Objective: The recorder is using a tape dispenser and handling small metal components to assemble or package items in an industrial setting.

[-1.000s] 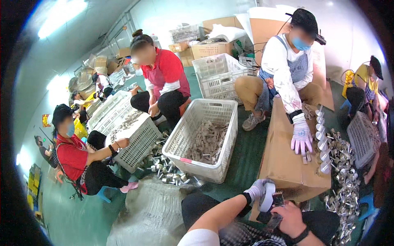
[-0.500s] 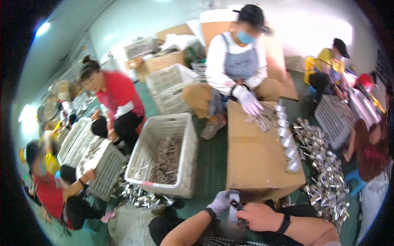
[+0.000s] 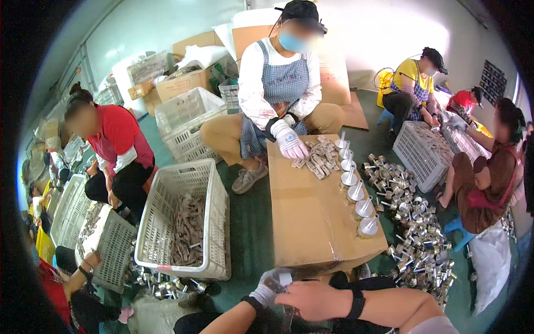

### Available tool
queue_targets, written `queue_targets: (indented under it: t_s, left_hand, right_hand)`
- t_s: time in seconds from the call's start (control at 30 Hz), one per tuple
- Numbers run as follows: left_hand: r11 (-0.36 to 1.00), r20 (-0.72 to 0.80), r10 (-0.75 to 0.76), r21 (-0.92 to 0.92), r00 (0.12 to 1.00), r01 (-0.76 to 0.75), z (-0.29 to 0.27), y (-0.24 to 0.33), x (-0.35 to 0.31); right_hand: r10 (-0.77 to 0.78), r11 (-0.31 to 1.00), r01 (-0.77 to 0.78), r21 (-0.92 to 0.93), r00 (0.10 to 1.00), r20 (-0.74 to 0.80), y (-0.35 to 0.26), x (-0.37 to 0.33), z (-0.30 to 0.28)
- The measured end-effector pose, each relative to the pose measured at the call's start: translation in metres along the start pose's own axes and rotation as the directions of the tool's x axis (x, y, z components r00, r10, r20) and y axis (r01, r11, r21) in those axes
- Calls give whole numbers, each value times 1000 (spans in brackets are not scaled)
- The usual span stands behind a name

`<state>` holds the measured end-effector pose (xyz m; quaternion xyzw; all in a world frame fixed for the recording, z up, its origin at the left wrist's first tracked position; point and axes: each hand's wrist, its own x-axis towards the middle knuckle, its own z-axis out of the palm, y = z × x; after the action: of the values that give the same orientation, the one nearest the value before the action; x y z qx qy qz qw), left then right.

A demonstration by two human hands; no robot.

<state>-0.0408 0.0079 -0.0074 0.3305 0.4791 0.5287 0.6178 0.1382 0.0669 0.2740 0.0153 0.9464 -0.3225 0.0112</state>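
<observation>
My left hand (image 3: 267, 288), in a pale glove, is closed around a small grey metal part (image 3: 275, 285) by the near edge of a cardboard box (image 3: 300, 217). A white bit shows at its fingertips. My bare right hand (image 3: 320, 300) is closed just beside it, its fingers meeting the left hand's work. Something narrow and dark hangs below those fingers, too blurred to name. On the box stands a row of round silver metal pieces with upright stems (image 3: 356, 191). Flat grey metal pieces (image 3: 318, 158) lie heaped at the far side, under a co-worker's gloved hand (image 3: 290, 143).
A white plastic crate (image 3: 222, 234) holding grey metal pieces stands left of the box. A heap of silver stemmed parts (image 3: 417, 239) covers the floor on the right. Co-workers sit around other crates (image 3: 420, 153) on both sides. A clear bag (image 3: 178, 314) lies near my left forearm.
The whole view has shifted, so the box and crate sit further left. My hands remain together at the box's near edge. The co-worker's gloved hand stays by the grey pieces.
</observation>
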Motion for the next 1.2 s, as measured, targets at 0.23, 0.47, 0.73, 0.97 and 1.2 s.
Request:
queue_targets:
  t_s: [0.23, 0.47, 0.73, 0.97, 1.2]
  left_hand:
    - [956, -9, -158, -254, 987, 150, 14, 25, 6]
    - [940, 13, -192, -285, 981, 188, 19, 35, 7]
    - [923, 38, -239, -300, 970, 239, 24, 37, 5]
    - [917, 25, -265, -303, 964, 260, 31, 46, 1]
    - [909, -24, -351, -249, 936, 334, 62, 97, -13]
  right_hand:
    - [95, 995, -97, -27, 993, -73, 3, 5, -7]
    - [42, 997, -44, -61, 998, -42, -7, 6, 9]
    - [46, 997, -47, -58, 999, -25, -19, 7, 3]
    - [-90, 995, 85, -47, 989, -115, -21, 7, 10]
    - [-50, 998, 48, -37, 997, -60, -24, 7, 1]
